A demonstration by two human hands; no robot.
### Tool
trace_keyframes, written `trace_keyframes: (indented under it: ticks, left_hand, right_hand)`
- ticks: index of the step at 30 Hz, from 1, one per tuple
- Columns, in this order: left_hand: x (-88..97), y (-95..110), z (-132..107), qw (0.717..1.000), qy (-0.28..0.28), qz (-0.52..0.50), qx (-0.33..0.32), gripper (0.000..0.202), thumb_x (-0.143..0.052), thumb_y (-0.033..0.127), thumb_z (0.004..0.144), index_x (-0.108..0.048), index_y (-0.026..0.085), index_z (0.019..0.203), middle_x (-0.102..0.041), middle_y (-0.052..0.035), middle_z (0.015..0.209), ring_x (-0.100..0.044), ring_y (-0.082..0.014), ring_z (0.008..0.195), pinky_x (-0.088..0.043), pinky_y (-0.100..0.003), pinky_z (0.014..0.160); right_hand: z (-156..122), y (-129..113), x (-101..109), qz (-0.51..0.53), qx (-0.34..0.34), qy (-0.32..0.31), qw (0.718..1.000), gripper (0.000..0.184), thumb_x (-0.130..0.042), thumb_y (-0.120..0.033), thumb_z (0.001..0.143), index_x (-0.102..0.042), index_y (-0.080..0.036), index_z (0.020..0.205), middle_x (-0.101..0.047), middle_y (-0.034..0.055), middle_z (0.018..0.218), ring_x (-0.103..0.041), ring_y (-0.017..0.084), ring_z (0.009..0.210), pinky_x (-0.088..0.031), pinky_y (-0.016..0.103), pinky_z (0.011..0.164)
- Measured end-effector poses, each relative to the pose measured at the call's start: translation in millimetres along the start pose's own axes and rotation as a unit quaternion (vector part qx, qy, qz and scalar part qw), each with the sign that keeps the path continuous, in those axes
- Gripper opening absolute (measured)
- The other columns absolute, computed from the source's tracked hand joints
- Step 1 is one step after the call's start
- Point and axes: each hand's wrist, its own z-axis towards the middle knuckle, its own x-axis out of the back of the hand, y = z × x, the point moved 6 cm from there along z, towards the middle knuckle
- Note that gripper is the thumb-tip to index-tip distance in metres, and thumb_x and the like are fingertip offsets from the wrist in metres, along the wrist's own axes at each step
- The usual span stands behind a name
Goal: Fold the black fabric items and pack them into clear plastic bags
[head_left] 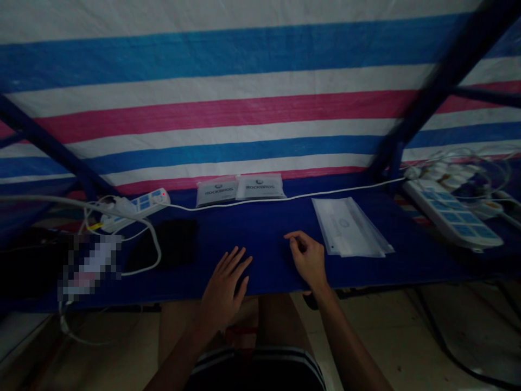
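Observation:
My left hand [223,288] lies flat on the dark blue table [260,222] near its front edge, fingers stretched out and holding nothing. My right hand [307,259] rests on the table just to the right, fingers curled with thumb and forefinger close together; whether anything small sits between them I cannot make out. A stack of clear plastic zip bags [348,227] lies right of that hand, apart from it. Two grey packets printed ROCKBROS [240,188] lean at the back against the striped tarp.
A white power strip [134,209] with cables sits at the back left, beside a black flat object [173,244]. A second, larger power strip [451,214] with plugs lies at the right. Dark blue frame bars [439,87] slant across both sides. A white cable runs along the back.

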Motion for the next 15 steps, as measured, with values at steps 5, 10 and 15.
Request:
trace_keyframes:
  ticks: [5, 10, 15]
  left_hand:
    - [6.2, 3, -28, 1.0, -0.017, 0.021, -0.011, 0.058, -0.046, 0.022, 0.106, -0.037, 0.03, 0.163, -0.04, -0.0042, 0.169, -0.036, -0.024, 0.158, -0.038, -0.052, 0.128]
    - [12.5, 3, -41, 0.999, -0.029, 0.003, -0.013, 0.063, -0.047, 0.022, 0.105, -0.031, 0.032, 0.165, -0.038, -0.0047, 0.171, -0.036, -0.0256, 0.158, -0.037, -0.054, 0.128]
    - [33.7, -26, -51, 0.996, 0.004, -0.082, 0.046, 0.049, -0.045, 0.025, 0.108, -0.045, 0.037, 0.155, -0.053, -0.002, 0.16, -0.051, -0.0203, 0.148, -0.051, -0.044, 0.119]
  right_hand:
    - [0, 2, -1, -0.005, 0.001, -0.004, 1.0, 0.028, -0.053, -0.035, 0.095, -0.077, -0.022, 0.09, -0.056, -0.0037, 0.055, -0.048, 0.016, 0.048, -0.035, 0.029, 0.053]
    - [0, 1, -1, -0.012, 0.004, -0.003, 1.0, 0.028, -0.053, -0.034, 0.094, -0.077, -0.022, 0.09, -0.059, -0.0029, 0.057, -0.05, 0.016, 0.049, -0.036, 0.029, 0.054]
    - [0, 0, -1, -0.016, 0.002, -0.003, 1.0, 0.029, -0.053, -0.035, 0.094, -0.077, -0.021, 0.09, -0.058, -0.0029, 0.057, -0.05, 0.016, 0.049, -0.035, 0.029, 0.054]
